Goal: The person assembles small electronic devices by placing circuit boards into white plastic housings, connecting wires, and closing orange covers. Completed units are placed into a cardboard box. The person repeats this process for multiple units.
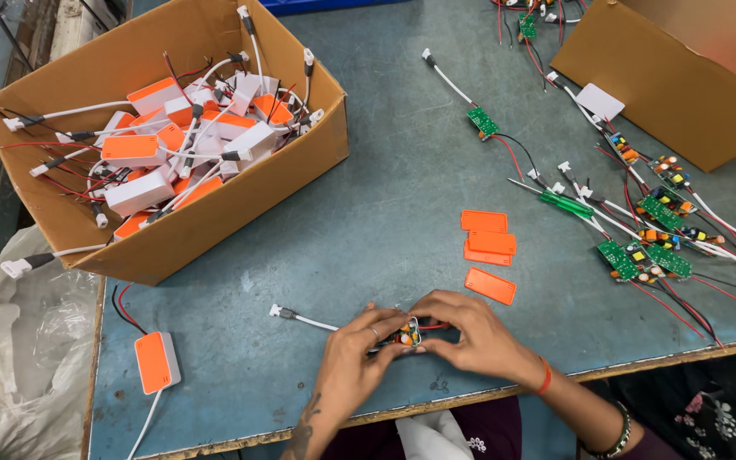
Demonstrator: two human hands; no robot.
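Both hands meet at six o'clock near the front edge of the blue-grey tabletop [385, 213]. The left hand [353, 353] and the right hand [470, 334] close their fingers from either side around a small white driver case [408, 332], open on top, with a circuit board and its coloured parts showing inside. A white lead with a plug [287, 313] runs from the case toward nine o'clock.

Just beyond the right hand, at about one o'clock, lie four orange lids [489, 247], three stacked loosely and one apart. Green circuit boards [641, 255] with red and white wires spread at three o'clock. A cardboard box [215, 213] of finished orange-and-white drivers sits at ten o'clock, and one finished driver [157, 362] lies at eight o'clock.
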